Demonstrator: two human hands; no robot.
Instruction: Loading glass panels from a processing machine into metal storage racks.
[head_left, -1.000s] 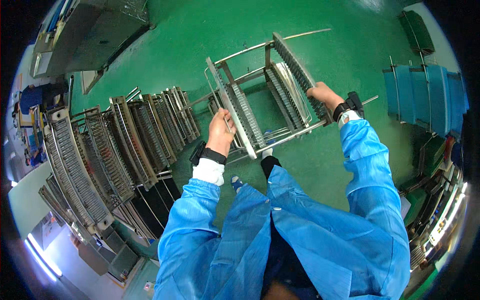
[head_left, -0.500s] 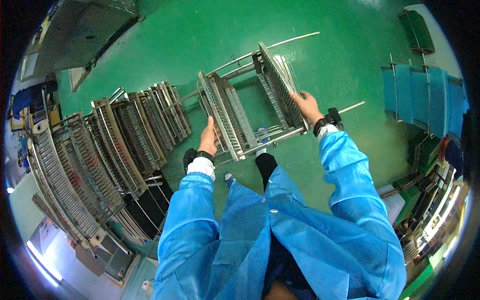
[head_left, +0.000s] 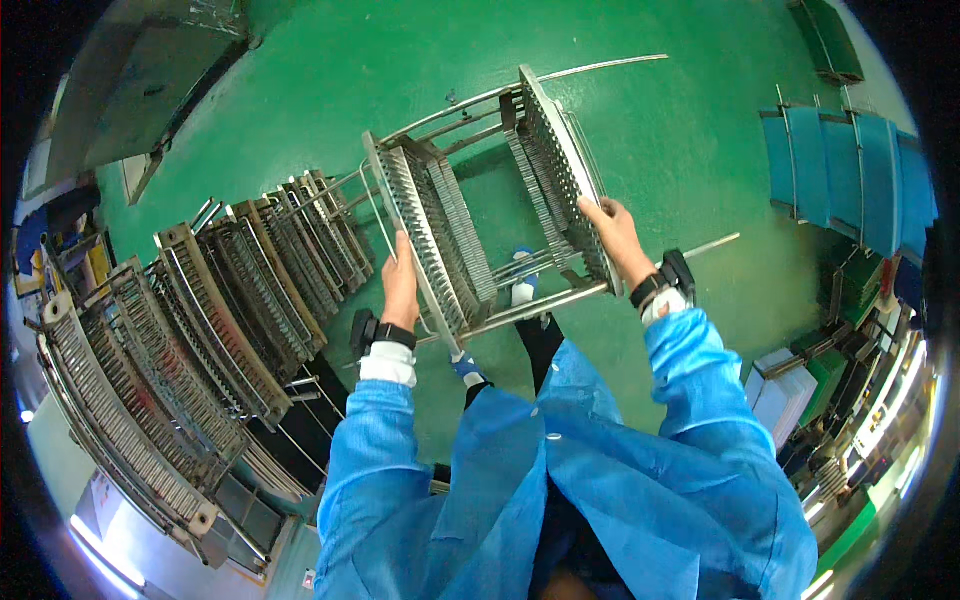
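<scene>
Between my hands hangs a metal slotted rack (head_left: 466,240), two comb-like side plates joined by steel rods, some of which stick out past the right plate. It is tilted in the air in front of my legs, and the floor shows through its open middle. My left hand (head_left: 401,285) grips the left side plate near its lower end, with most of its fingers hidden behind the plate. My right hand (head_left: 616,238) is closed on the right plate, thumb on top. A thin wire handle (head_left: 378,215) stands out at the rack's left side.
To my left stands a long row of similar metal racks (head_left: 175,330). A large grey cabinet-like object (head_left: 150,85) is at the far left. Blue panels (head_left: 840,175) stand at the right, with stacked flat boards (head_left: 785,400) nearer me. The floor (head_left: 400,60) is green.
The rack has spread a little wider across the view, its left plate shifting left together with my left hand. More of my left foot shows. The surroundings have shifted slightly as my head moved.
</scene>
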